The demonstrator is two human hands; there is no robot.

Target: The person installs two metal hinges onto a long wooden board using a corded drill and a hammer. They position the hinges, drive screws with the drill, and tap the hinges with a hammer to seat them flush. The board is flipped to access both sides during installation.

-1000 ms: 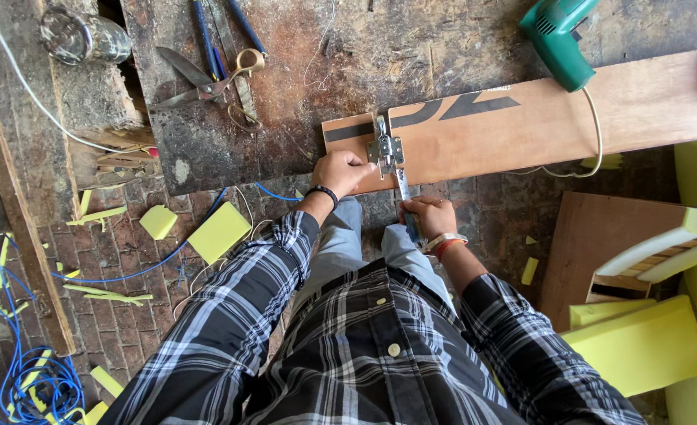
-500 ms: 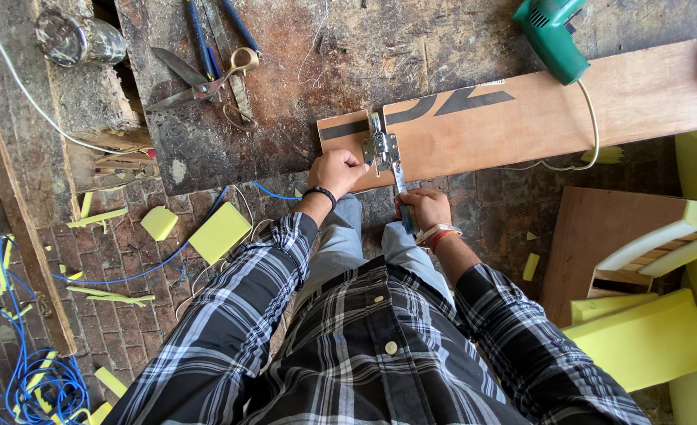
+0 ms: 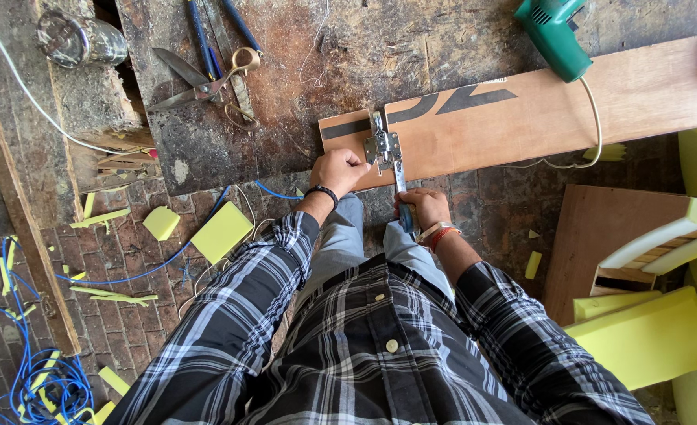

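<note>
A long wooden board (image 3: 537, 118) with black markings lies across a worn workbench (image 3: 325, 71). A metal hinge (image 3: 383, 147) sits near the board's left end. My left hand (image 3: 339, 171) rests closed on the board's near edge, right beside the hinge. My right hand (image 3: 423, 209) grips the blue handle of a screwdriver (image 3: 400, 189), whose shaft points up at the hinge.
Scissors (image 3: 203, 83) and blue-handled pliers (image 3: 221, 27) lie on the bench at left. A green electric drill (image 3: 553, 35) rests on the board, its cord looping down. Yellow foam blocks (image 3: 643, 338), foam scraps (image 3: 221, 232), a wooden frame (image 3: 600, 236) and blue wire (image 3: 42, 386) litter the brick floor.
The view has shifted slightly. My hands stay at the hinge, the right one still working the screwdriver against it.
</note>
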